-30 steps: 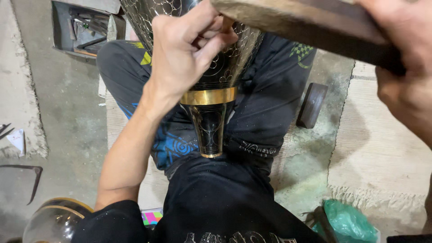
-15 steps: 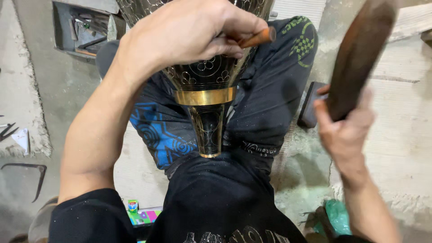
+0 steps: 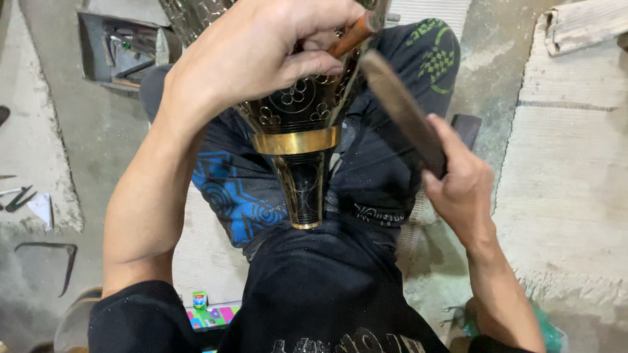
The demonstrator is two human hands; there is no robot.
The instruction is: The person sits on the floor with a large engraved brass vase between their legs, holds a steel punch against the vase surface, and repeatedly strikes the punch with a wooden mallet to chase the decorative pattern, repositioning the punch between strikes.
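A seated person engraves a dark metal vase (image 3: 297, 124) propped across the lap at the centre of the frame, its narrow foot (image 3: 303, 196) pointing toward the body and its patterned belly running off the top edge. The left hand (image 3: 261, 52), at upper centre, rests on the vase with its fingers (image 3: 307, 62) curled tight round a wooden-handled chisel (image 3: 353, 34), whose thin blade slants down onto the engraved wall. The right hand (image 3: 458, 183), right of centre, is closed round the lower end of a dark wooden mallet (image 3: 399, 108), its upper end just beside the chisel handle; whether the two touch cannot be told.

Done well, the step would seem to call for light, even taps that land squarely on the end of the handle, with the blade kept at one steady slant so the line follows the floral pattern. The left hand's weight on the vase looks to be what keeps it from rolling on the thighs, and the gold band (image 3: 296, 140) below the belly is best kept clear of a slipping edge.

At upper left lies an open metal tool box (image 3: 114, 55); loose hand tools (image 3: 16, 196) sit on the concrete floor (image 3: 39, 131) at the left edge.
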